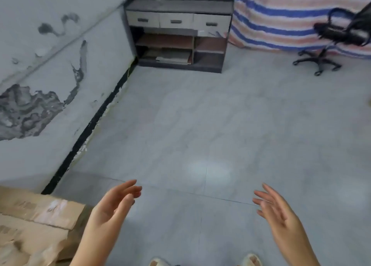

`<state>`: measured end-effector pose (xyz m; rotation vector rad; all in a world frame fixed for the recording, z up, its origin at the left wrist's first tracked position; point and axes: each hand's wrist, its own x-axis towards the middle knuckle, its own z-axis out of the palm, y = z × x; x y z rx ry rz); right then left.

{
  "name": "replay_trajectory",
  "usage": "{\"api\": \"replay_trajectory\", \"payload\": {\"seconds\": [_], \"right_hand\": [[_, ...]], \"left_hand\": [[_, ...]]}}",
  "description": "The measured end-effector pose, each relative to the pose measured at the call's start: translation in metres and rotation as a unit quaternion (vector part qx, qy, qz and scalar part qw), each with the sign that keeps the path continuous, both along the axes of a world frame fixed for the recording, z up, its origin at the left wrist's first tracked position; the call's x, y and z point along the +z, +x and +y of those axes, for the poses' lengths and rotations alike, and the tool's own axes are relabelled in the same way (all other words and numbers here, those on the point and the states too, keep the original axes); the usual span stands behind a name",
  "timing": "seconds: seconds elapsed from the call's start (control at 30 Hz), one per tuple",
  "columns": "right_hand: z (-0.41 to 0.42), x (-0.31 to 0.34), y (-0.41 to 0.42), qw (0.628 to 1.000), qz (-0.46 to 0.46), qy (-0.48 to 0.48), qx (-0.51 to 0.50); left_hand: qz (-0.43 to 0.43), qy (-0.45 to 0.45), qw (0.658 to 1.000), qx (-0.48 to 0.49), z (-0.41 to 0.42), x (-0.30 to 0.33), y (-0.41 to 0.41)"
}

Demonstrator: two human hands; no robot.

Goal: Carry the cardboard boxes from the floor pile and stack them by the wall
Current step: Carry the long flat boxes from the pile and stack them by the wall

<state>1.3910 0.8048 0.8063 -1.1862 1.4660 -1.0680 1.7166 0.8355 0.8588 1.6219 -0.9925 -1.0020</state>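
Note:
A worn cardboard box (36,221) with torn tape lies at the lower left, against the stained wall (50,74). My left hand (114,203) hovers just right of the box, palm facing inward, fingers straight, holding nothing. My right hand (279,211) is raised over the grey tiled floor (200,129), fingers spread and empty. The two palms face each other, far apart. No floor pile of boxes shows in this view.
A dark cabinet (178,28) with three drawers and open shelves stands in the far corner. A black office chair (333,42) sits at the far right before a striped tarp (291,14). My slippered feet (204,261) show at the bottom edge.

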Motion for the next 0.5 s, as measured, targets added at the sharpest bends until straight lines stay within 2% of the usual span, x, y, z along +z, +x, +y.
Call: {"api": "replay_trajectory", "payload": {"seconds": [0.23,0.5], "right_hand": [[0.05,0.013,-0.188,0.986,0.027,-0.003,-0.167],[0.111,0.014,-0.344,0.941,0.032,0.008,-0.336]], "left_hand": [[0.017,0.018,0.987,-0.161,-0.065,-0.012,-0.191],[0.002,0.007,0.939,-0.343,-0.101,-0.004,-0.403]]}}
